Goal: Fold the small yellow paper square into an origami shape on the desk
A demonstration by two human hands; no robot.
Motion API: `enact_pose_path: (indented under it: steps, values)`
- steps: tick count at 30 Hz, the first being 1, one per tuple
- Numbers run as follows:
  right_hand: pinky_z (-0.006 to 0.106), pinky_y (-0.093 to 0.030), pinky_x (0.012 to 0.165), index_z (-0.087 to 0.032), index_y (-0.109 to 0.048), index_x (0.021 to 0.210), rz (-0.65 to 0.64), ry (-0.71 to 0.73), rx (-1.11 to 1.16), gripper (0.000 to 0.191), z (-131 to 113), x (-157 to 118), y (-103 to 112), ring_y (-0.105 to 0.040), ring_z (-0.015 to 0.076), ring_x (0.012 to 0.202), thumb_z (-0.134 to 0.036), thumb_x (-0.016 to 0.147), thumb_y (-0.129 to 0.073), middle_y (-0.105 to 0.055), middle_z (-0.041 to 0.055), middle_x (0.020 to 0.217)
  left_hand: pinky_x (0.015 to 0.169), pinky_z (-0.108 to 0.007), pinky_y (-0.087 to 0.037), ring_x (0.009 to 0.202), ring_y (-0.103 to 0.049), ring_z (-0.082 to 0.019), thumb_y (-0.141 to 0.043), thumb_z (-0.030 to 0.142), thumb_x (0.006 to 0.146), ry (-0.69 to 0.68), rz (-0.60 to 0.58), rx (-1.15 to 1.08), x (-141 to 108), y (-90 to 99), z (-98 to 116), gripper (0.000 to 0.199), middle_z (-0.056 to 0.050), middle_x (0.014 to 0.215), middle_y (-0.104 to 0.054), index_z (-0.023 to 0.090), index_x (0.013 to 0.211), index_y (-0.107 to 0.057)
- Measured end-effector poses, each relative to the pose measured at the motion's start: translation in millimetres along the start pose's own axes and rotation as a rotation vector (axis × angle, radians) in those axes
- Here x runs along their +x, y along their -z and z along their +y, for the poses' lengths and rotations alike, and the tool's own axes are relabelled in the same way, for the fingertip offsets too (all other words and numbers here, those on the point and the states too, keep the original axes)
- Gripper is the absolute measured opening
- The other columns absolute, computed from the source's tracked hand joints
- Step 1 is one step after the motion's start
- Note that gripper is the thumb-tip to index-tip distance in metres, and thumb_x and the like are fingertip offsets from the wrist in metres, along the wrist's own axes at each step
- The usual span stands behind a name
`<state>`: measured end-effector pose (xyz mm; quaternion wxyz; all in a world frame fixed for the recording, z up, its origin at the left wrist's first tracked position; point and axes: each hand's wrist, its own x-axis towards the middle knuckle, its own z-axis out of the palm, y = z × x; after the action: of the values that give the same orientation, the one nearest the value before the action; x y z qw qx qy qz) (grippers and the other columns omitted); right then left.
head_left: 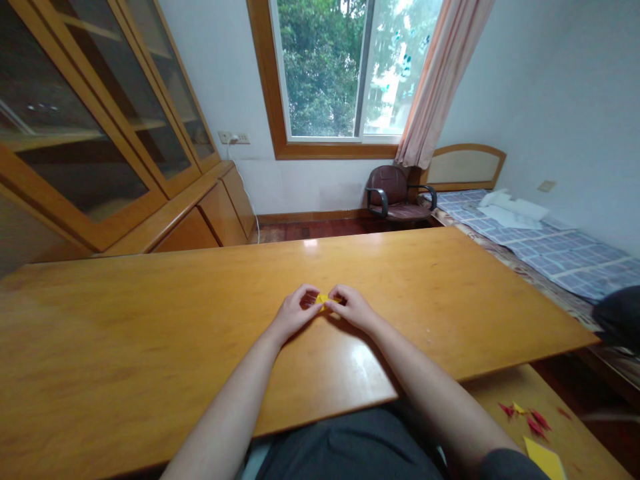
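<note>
A small folded yellow paper piece [323, 301] is held between both hands, just above the middle of the wooden table [200, 333]. My left hand [295, 311] pinches its left side with thumb and fingers. From the right, my right hand [351, 308] grips the other side, its fingertips close to those of the left. Something dark red shows within the curl of my left hand; whether it is an object or part of the background I cannot tell.
On a lower surface at the bottom right lie red folded pieces [537, 422], a small yellow one [519, 408] and a yellow sheet [545, 459]. Beyond the table stand a dark red armchair [393, 190], a bed [540, 240] and a wooden cabinet [185, 227].
</note>
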<state>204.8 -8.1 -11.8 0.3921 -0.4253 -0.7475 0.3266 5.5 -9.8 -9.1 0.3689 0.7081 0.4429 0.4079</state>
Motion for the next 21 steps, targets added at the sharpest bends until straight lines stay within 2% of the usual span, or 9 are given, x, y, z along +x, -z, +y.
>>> enact_pose_path:
  steps: [7,14,21]
  values:
    - [0.025,-0.042,0.064,-0.017,-0.06,0.082,0.01,-0.037,0.053,0.015,-2,-1,0,-0.056,0.0134,0.068,-0.032,0.083,-0.063,-0.061,-0.0002,0.074,0.078,-0.028,-0.053,0.084,-0.065,-0.016,-0.062,0.031,0.084,-0.071,-0.066,0.099,0,3.4,7,0.023,-0.004,0.095,-0.07,0.02,0.103,-0.068]
    - [0.023,-0.043,0.058,-0.018,-0.06,0.084,0.027,-0.088,0.106,0.017,-1,-1,1,-0.055,0.0119,0.062,-0.034,0.083,-0.063,-0.061,-0.0009,0.072,0.077,-0.029,-0.054,0.082,-0.066,-0.017,-0.06,0.034,0.085,-0.073,-0.053,0.069,0,1.4,1,0.022,-0.005,0.093,-0.071,0.019,0.099,-0.068]
    - [0.022,-0.041,0.053,-0.018,-0.059,0.085,0.049,-0.145,0.199,0.021,1,-1,1,-0.053,0.0112,0.057,-0.038,0.082,-0.064,-0.06,-0.0019,0.067,0.083,-0.034,-0.055,0.09,-0.068,-0.019,-0.066,0.035,0.078,0.067,0.011,-0.209,4,1.4,-9,0.034,-0.008,0.097,-0.07,0.016,0.106,-0.062]
